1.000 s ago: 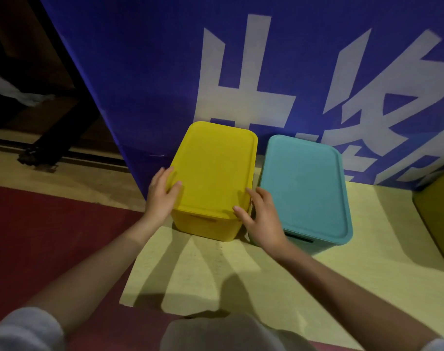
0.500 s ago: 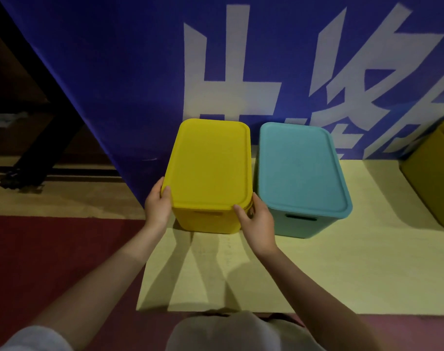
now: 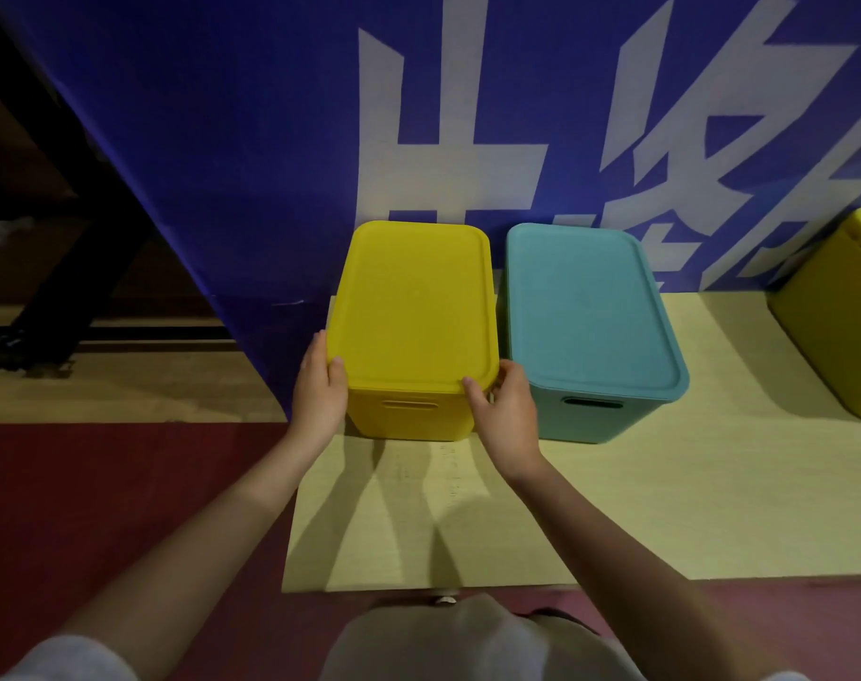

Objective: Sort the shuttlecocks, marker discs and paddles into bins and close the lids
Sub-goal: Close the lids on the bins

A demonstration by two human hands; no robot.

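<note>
Both hands, left hand [image 3: 318,391] and right hand [image 3: 504,410], grip the yellow bin's lid [image 3: 413,307] corners with curled fingers; the teal bin [image 3: 590,317] is already lidded, so sorting looks nearly finished.

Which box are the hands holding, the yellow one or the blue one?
The yellow box on the left, next to the teal-blue box. The left hand and right hand grip its lid's front corners; nobody touches the blue one.

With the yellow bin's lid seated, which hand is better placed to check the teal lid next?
Right. The right hand grips the yellow lid at its near corner beside the teal bin; the left hand holds the far-side corner, with the yellow bin between.
</note>
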